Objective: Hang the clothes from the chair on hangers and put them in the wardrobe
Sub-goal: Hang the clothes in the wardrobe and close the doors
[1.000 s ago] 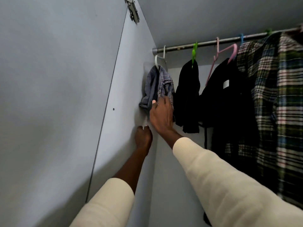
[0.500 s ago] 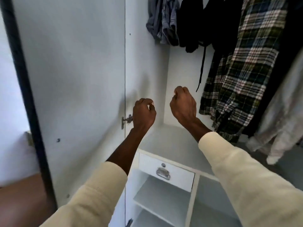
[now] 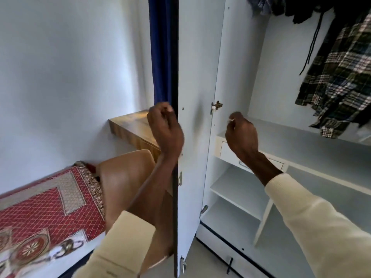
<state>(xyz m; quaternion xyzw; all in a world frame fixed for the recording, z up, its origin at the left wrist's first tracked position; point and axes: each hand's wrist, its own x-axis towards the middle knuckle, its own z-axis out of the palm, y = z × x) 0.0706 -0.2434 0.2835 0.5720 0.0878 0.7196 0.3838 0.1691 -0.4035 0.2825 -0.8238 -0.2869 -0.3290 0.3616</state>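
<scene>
We see the dark green plaid flannel shirt [image 3: 339, 77] hanging crumpled at the upper right inside the white laminate wardrobe [image 3: 236, 57]. Our left hand [image 3: 166, 129] and right hand [image 3: 242, 133] hover with fingers curled, holding nothing.
</scene>
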